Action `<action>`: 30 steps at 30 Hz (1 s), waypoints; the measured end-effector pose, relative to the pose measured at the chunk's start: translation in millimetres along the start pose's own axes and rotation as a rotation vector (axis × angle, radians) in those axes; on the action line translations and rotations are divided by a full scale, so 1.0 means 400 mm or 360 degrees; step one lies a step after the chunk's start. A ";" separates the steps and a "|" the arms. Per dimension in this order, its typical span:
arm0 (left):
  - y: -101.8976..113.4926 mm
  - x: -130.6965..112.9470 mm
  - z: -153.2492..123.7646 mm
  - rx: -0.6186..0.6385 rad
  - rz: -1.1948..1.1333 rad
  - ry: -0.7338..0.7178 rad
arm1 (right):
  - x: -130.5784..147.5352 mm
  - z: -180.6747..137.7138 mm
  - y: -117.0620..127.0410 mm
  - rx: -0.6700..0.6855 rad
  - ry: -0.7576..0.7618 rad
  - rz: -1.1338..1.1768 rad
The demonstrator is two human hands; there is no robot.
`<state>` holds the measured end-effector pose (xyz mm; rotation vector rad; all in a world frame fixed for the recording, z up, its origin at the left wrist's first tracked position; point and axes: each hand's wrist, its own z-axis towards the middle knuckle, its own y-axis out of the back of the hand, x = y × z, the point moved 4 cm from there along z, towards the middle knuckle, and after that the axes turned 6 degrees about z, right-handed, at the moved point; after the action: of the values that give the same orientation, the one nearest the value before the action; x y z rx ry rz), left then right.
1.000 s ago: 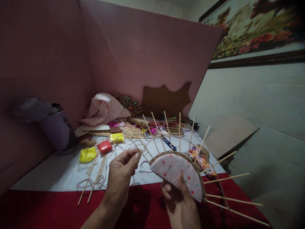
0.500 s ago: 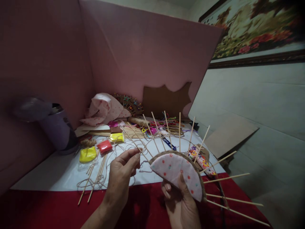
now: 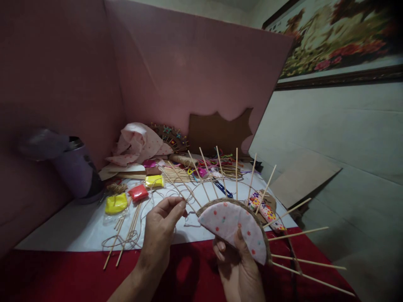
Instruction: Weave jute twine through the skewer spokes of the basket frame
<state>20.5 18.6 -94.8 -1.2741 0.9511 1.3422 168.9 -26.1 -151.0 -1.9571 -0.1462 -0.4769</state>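
Left hand [image 3: 160, 228] pinching jute twine [image 3: 189, 218] just left of the fabric-covered half-disc [image 3: 233, 226]; right hand [image 3: 239, 268] clamped on its lower edge, above the red cloth [image 3: 78, 272]; I'd hold tension, alternate over-under each skewer spoke [image 3: 236, 174].

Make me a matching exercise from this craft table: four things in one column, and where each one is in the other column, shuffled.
Things:
1. fabric half-circle
2. string
3. red packet
4. purple cup

Places:
A. standing at the far left
B. pinched in the left hand
C. between two yellow packets on the white sheet
D. held in the right hand

Pairs: 1-D, 2-B, 3-C, 4-A
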 end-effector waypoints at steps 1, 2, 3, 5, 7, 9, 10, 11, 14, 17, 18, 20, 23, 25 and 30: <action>-0.001 -0.001 0.000 0.0002 0.0005 -0.0006 | 0.000 0.000 0.001 -0.0018 -0.0008 0.0007; -0.001 -0.001 0.000 0.0000 0.0006 -0.0008 | 0.000 -0.001 0.001 -0.0035 -0.0012 0.0012; -0.001 -0.001 0.000 -0.0004 0.0004 -0.0008 | 0.001 -0.001 0.001 -0.0045 -0.0011 0.0016; -0.001 -0.001 0.000 -0.0009 -0.0010 -0.0004 | 0.001 -0.002 0.001 -0.0046 -0.0003 0.0021; -0.001 0.001 0.001 -0.0009 -0.0031 0.0007 | 0.002 -0.003 -0.001 -0.0028 0.0010 0.0020; 0.000 0.004 0.003 -0.0002 -0.0055 0.0017 | 0.002 -0.003 -0.002 -0.0004 0.0021 0.0008; 0.000 0.005 0.004 0.0002 -0.0065 0.0019 | 0.003 -0.004 -0.001 0.0003 0.0025 0.0002; 0.000 0.006 0.005 0.0006 -0.0072 0.0021 | 0.003 -0.003 -0.001 0.0005 0.0029 -0.0003; 0.001 0.010 0.006 0.0011 -0.0086 0.0029 | 0.003 -0.001 0.004 -0.0022 0.0013 -0.0004; 0.001 0.012 0.006 0.0007 -0.0101 0.0043 | 0.002 0.003 0.008 -0.0040 0.0008 -0.0008; 0.001 0.012 0.006 0.0005 -0.0110 0.0050 | 0.002 0.004 0.008 -0.0032 0.0017 -0.0012; 0.000 0.012 0.006 -0.0001 -0.0137 0.0066 | 0.003 0.005 0.006 -0.0003 0.0041 -0.0023; -0.002 0.009 0.006 0.0002 -0.0177 0.0064 | 0.005 0.004 0.002 0.0046 0.0064 -0.0059; -0.001 0.007 0.005 0.0005 -0.0181 0.0050 | 0.006 0.004 0.000 0.0051 0.0066 -0.0073; 0.001 0.010 0.006 0.0006 -0.0173 0.0040 | 0.005 0.003 0.001 0.0020 0.0021 -0.0053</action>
<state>20.0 21.5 -98.5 -1.3237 0.8884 1.2419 171.3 -25.6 -150.8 -1.9413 -0.1732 -0.5096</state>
